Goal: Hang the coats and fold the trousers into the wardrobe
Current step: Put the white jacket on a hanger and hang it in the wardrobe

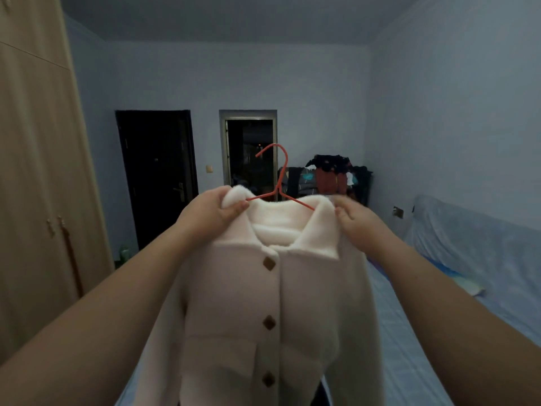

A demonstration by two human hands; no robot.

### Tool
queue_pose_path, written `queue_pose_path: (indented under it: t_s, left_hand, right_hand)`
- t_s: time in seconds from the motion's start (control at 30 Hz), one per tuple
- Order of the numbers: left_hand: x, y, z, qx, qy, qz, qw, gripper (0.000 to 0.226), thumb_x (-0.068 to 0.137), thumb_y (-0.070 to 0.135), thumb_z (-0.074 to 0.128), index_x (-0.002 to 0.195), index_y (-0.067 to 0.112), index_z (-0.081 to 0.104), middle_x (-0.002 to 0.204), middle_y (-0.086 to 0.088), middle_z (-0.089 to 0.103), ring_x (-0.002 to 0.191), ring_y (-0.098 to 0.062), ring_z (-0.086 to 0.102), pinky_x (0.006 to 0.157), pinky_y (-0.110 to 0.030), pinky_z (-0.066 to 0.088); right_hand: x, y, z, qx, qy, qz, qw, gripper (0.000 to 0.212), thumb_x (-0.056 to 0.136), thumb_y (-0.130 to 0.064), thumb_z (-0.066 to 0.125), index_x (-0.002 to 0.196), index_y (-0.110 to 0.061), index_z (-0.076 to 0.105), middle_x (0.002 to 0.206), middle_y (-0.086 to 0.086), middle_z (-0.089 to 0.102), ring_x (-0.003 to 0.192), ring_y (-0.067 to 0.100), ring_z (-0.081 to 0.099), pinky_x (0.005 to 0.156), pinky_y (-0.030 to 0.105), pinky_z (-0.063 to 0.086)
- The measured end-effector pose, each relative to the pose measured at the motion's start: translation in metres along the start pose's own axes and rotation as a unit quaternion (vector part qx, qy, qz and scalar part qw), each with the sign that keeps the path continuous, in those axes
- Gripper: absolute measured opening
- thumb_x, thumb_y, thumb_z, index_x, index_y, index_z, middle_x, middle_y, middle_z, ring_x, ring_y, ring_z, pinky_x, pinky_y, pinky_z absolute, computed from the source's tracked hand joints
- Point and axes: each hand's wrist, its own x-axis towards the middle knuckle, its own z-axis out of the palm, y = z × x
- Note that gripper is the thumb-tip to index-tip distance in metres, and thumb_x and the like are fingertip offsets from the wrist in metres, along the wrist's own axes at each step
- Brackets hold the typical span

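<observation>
A cream fleece coat [272, 303] with brown diamond buttons hangs in front of me, buttoned, on a thin orange wire hanger [279, 178] whose hook sticks up above the collar. My left hand [215, 212] pinches the coat's left collar and shoulder over the hanger's arm. My right hand [355, 219] grips the right collar edge at the other shoulder. The tall beige wardrobe [38, 177] stands at the left with its doors closed.
A bed with a blue sheet [409, 332] lies low on the right, with a plastic-covered sofa [480, 253] beyond it. A rack piled with dark and red clothes [333, 174] stands at the back wall. A dark door [158, 177] and an open doorway [251, 153] are behind.
</observation>
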Motion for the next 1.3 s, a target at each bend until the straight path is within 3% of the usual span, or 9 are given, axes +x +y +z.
queue_pose_path:
  t_s: [0.07, 0.23, 0.33, 0.47, 0.57, 0.83, 0.97, 1.13, 1.3]
  left_hand:
    - [0.002, -0.003, -0.003, -0.01, 0.006, -0.01, 1.0, 0.033, 0.089, 0.062, 0.059, 0.108, 0.036, 0.067, 0.093, 0.011, 0.07, 0.087, -0.013, 0.066, 0.083, -0.046, 0.057]
    - [0.0, -0.006, -0.002, -0.034, 0.025, -0.024, 0.999, 0.027, 0.089, 0.053, 0.065, 0.097, 0.028, 0.069, 0.088, 0.005, 0.071, 0.083, -0.016, 0.067, 0.082, -0.049, 0.057]
    - [-0.005, -0.012, -0.003, -0.012, -0.035, -0.028, 0.999, 0.035, 0.081, 0.059, 0.069, 0.106, 0.035, 0.064, 0.097, 0.009, 0.069, 0.089, -0.013, 0.066, 0.085, -0.047, 0.057]
    - [-0.016, -0.018, -0.011, 0.01, -0.109, -0.009, 0.994, 0.078, 0.072, 0.053, 0.081, 0.132, 0.066, 0.034, 0.13, 0.011, 0.048, 0.113, -0.012, 0.054, 0.099, -0.036, 0.046]
    - [-0.018, -0.023, -0.005, 0.056, -0.09, 0.019, 0.994, 0.078, 0.077, 0.042, 0.081, 0.137, 0.061, 0.036, 0.131, 0.014, 0.047, 0.117, -0.012, 0.051, 0.098, -0.031, 0.042]
    - [-0.022, -0.031, 0.011, 0.004, -0.06, -0.028, 0.998, 0.053, 0.081, 0.032, 0.079, 0.125, 0.043, 0.053, 0.114, 0.016, 0.062, 0.103, -0.005, 0.06, 0.081, -0.024, 0.045]
    - [-0.036, -0.04, 0.007, -0.004, -0.114, -0.08, 0.99, 0.053, 0.087, 0.044, 0.071, 0.136, 0.038, 0.053, 0.122, 0.017, 0.06, 0.11, -0.003, 0.058, 0.087, -0.024, 0.047]
    - [-0.072, -0.066, -0.015, 0.001, -0.088, -0.121, 0.989, 0.03, 0.093, 0.038, 0.067, 0.123, 0.037, 0.063, 0.116, 0.016, 0.067, 0.107, -0.001, 0.063, 0.092, -0.029, 0.051]
    - [-0.112, -0.073, -0.065, 0.022, -0.027, -0.158, 0.987, 0.034, 0.081, 0.044, 0.066, 0.115, 0.041, 0.066, 0.113, 0.021, 0.068, 0.106, 0.006, 0.062, 0.089, -0.019, 0.047]
  right_hand:
    - [-0.002, -0.006, 0.005, 0.032, 0.037, -0.007, 0.999, 0.047, 0.104, -0.042, 0.04, 0.151, -0.037, 0.036, 0.149, -0.002, 0.05, 0.133, 0.02, 0.049, 0.11, 0.041, 0.039]
    - [-0.008, -0.007, 0.031, -0.108, -0.056, -0.035, 0.992, 0.095, 0.083, -0.064, 0.062, 0.154, -0.045, 0.003, 0.156, -0.002, 0.032, 0.141, 0.025, 0.034, 0.113, 0.054, 0.033]
    - [-0.004, -0.007, 0.036, -0.108, -0.02, -0.041, 0.993, 0.081, 0.08, -0.06, 0.068, 0.144, -0.047, 0.02, 0.138, -0.004, 0.043, 0.119, 0.024, 0.051, 0.095, 0.05, 0.048]
    - [0.001, -0.002, 0.034, -0.054, -0.016, -0.021, 0.998, 0.05, 0.079, -0.051, 0.073, 0.125, -0.043, 0.052, 0.113, -0.018, 0.061, 0.102, 0.012, 0.061, 0.088, 0.044, 0.052]
    - [0.006, -0.002, 0.026, 0.05, -0.048, 0.003, 0.998, 0.035, 0.074, -0.04, 0.082, 0.106, -0.037, 0.066, 0.097, -0.011, 0.069, 0.091, 0.011, 0.066, 0.079, 0.039, 0.058]
    - [0.014, 0.006, 0.022, 0.143, -0.246, 0.039, 0.958, 0.048, 0.08, -0.021, 0.081, 0.123, -0.026, 0.06, 0.113, -0.001, 0.069, 0.1, 0.019, 0.069, 0.086, 0.036, 0.057]
    - [0.012, 0.017, 0.037, 0.185, -0.345, 0.09, 0.916, 0.029, 0.083, -0.011, 0.079, 0.111, -0.011, 0.073, 0.105, 0.008, 0.077, 0.094, 0.023, 0.075, 0.077, 0.031, 0.061]
    - [0.011, 0.002, 0.083, 0.138, -0.363, -0.018, 0.921, 0.029, 0.087, -0.021, 0.076, 0.113, -0.035, 0.071, 0.099, -0.013, 0.076, 0.09, 0.004, 0.072, 0.075, 0.02, 0.054]
    - [0.017, -0.039, 0.126, 0.161, -0.448, -0.072, 0.876, 0.038, 0.088, -0.033, 0.075, 0.122, -0.041, 0.061, 0.108, -0.021, 0.073, 0.099, 0.002, 0.07, 0.089, 0.03, 0.055]
